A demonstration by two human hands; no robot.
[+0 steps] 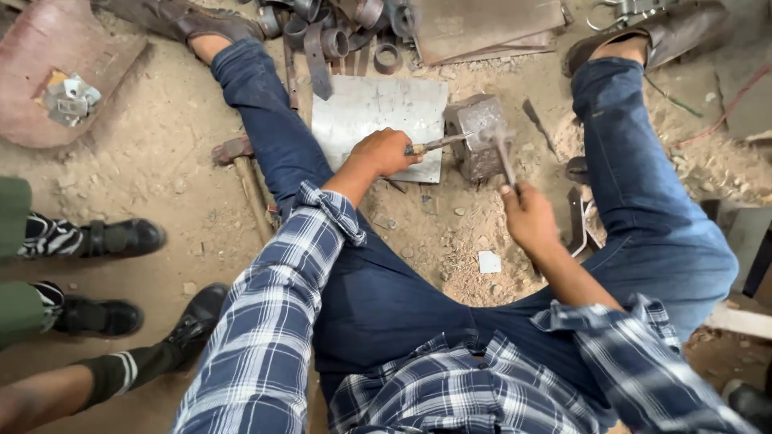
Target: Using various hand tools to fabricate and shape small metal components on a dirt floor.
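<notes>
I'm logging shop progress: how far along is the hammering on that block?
Done: bent metal bands and rings lie piled beyond the flat sheet. In hand: the left hand holds a tool to the steel block, the right hand grips a hammer over it. Left: cannot tell; the workpiece itself is blurred.

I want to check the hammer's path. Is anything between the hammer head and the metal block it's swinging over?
Nothing visible. The right hand holds the hammer, its blurred head over the metal block. The left hand holds a thin tool reaching the block's top from the side.
</notes>
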